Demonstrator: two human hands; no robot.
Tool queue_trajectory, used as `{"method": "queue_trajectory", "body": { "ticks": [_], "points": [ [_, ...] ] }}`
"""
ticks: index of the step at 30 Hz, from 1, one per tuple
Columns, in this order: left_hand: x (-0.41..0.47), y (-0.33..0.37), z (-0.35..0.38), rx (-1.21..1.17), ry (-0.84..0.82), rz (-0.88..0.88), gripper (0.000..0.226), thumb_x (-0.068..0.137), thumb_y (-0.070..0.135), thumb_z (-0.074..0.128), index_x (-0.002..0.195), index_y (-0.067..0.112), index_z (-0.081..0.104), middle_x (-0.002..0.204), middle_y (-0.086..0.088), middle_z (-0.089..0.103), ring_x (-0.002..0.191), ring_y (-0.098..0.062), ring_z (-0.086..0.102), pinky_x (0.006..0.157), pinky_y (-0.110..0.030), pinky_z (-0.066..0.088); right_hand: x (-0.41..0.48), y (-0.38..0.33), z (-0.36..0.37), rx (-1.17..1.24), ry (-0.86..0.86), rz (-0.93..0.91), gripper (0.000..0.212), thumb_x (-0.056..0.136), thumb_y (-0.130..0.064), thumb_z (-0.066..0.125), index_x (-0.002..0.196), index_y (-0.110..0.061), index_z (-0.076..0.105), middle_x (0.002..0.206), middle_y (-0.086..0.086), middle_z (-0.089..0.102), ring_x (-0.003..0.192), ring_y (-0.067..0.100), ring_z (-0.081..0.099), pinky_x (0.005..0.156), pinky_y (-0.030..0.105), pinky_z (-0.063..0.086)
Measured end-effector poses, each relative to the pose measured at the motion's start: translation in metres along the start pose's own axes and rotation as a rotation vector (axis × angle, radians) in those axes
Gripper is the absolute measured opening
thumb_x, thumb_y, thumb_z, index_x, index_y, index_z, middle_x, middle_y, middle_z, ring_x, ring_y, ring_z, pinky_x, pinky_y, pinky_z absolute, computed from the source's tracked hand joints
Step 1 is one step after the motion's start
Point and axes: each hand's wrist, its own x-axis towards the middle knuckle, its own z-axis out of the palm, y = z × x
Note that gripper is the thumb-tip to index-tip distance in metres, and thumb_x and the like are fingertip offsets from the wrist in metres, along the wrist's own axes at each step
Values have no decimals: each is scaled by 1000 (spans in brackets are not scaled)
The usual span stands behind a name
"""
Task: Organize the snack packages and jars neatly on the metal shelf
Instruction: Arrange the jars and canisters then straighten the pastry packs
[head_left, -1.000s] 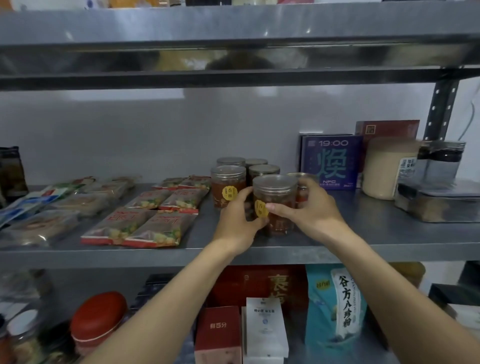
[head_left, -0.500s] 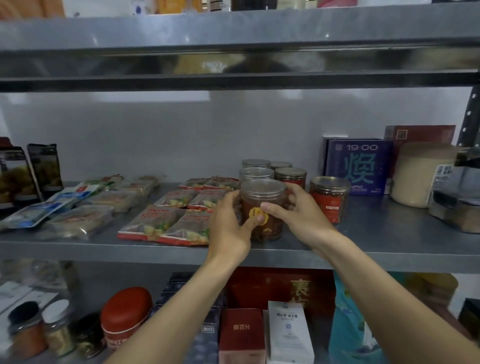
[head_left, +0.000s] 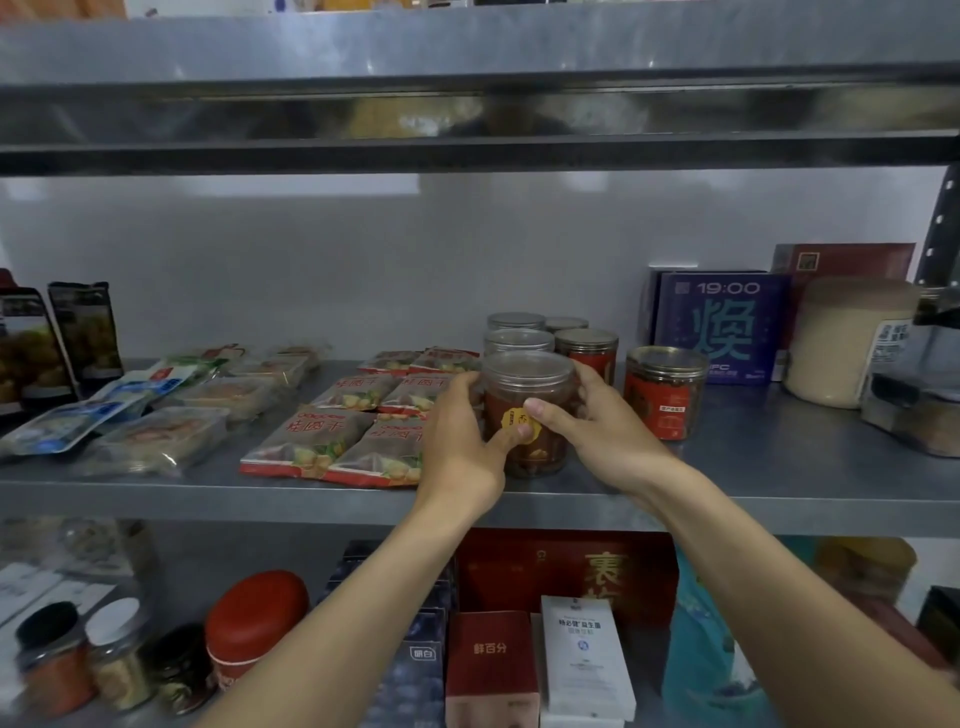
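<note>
Brown jar (head_left: 525, 383), two-handed grip, near shelf (head_left: 779, 470) edge

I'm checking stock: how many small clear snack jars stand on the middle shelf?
6. The front small clear plastic jar, held by the left hand and right hand; two behind it; two in the next column; one standing apart rightward. Others may hide behind.

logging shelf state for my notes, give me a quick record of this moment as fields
held: front jar, with yellow sticker
left hand: grips its left side, thumb on sticker
right hand: grips its right side
jar base: appears to rest on metal shelf
behind: other jars, clustered
right: red-label jar, apart
left: snack packets lying flat
</note>
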Motion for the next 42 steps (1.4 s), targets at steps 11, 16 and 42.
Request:
{"method": "queue_trajectory", "body": {
  "ticks": [11, 16, 42],
  "points": [
    [-3, 4, -6, -63, -129, -48, 72, 83, 12, 72, 141, 28, 33, 131, 9, 54, 122, -11, 51, 95, -26, 44, -3, -2, 4, -17, 35, 49, 70, 89, -37, 66, 147, -23, 30, 136, -9, 54, 124, 9, 51, 107, 34, 43],
    [5, 8, -14, -158, -199, -125, 80, 80, 11, 75, 145, 26, 29, 134, 10, 50, 126, -12, 46, 98, -25, 38, -4, -5, 1, 14, 6, 94, 79, 88, -51, 60, 152, -24, 22, 144, -10, 44, 136, 12, 40, 110, 31, 35],
    [77, 15, 6, -774, -341, -563, 75, 83, 75, 36, 111, 13, 68, 106, -14, 72, 99, -29, 66, 88, -38, 50, 58, 8, 11, 555, 54, 326, 61, 91, -68, 35, 113, -23, 69, 109, 7, 74, 106, 24, 67, 101, 45, 46]
  ]
}}
